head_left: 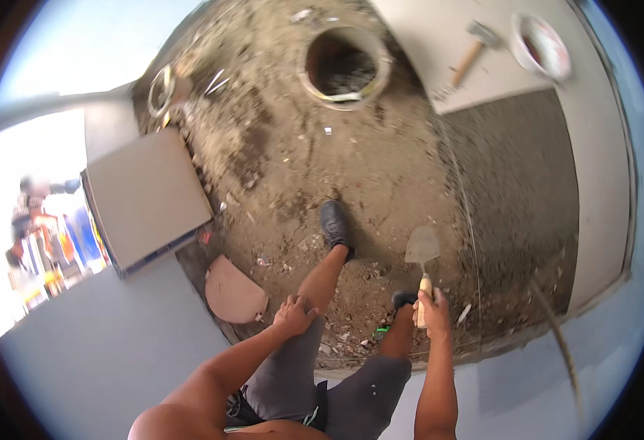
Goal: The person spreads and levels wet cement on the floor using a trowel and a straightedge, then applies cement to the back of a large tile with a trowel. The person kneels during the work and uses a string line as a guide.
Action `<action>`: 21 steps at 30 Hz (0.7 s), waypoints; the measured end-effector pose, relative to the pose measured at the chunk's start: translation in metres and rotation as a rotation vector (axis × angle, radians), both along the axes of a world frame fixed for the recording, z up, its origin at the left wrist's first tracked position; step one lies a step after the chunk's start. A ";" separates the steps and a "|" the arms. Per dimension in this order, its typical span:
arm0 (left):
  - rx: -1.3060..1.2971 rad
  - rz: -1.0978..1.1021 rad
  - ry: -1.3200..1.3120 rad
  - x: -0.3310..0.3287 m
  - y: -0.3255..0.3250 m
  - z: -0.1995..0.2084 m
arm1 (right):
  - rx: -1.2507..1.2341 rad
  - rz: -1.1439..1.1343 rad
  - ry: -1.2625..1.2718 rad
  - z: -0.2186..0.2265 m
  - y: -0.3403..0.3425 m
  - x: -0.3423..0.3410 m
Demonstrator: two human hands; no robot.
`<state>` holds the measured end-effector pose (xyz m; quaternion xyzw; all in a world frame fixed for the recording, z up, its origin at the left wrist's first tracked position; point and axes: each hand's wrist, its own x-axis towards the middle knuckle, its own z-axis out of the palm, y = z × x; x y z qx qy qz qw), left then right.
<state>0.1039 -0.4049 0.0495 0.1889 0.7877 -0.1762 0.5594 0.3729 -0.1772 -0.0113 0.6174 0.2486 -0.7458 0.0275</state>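
- Places are relative to the grey bed (516, 176).
- Right hand (435, 312): wrapped round the trowel (424, 257) handle, left of the bed's near half, blade pointing away from the body. Can't tell if the blade touches dirt.
- Left hand (295, 317): on the left knee, well left of the bed, no tool seen in it. Probably propping weight, so the trowel is one-handed.
- String (468, 209) on the bed's left edge: a rightward swing could snag it and pull the line off.
- Right shoe (404, 299), left of the bed's near end: close under the trowel hand, so a loose grip could drop it there.
- Loose rubble left of the bed: shifting weight could cost footing; a stumble right could mark the bed.
- Mallet (473, 53) and bowl (558, 57), beyond the bed's far edge: a careless reach could knock either onto it.
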 end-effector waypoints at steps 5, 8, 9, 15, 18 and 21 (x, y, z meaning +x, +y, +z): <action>0.016 0.166 -0.103 -0.054 -0.017 -0.007 | 0.152 0.052 0.111 0.066 0.089 -0.181; 0.025 0.268 -0.168 -0.079 -0.019 -0.007 | 0.245 0.127 0.172 0.092 0.138 -0.278; 0.025 0.298 -0.184 -0.085 -0.018 -0.005 | 0.278 0.139 0.172 0.097 0.149 -0.305; 0.052 0.514 -0.220 -0.098 -0.016 -0.006 | 0.354 0.373 0.058 0.081 0.146 -0.370; 0.071 0.620 -0.223 -0.100 -0.011 -0.005 | 0.315 0.803 -0.165 0.059 0.109 -0.346; 0.156 0.796 -0.205 -0.110 -0.008 0.001 | 0.668 1.495 -0.053 0.051 0.067 -0.299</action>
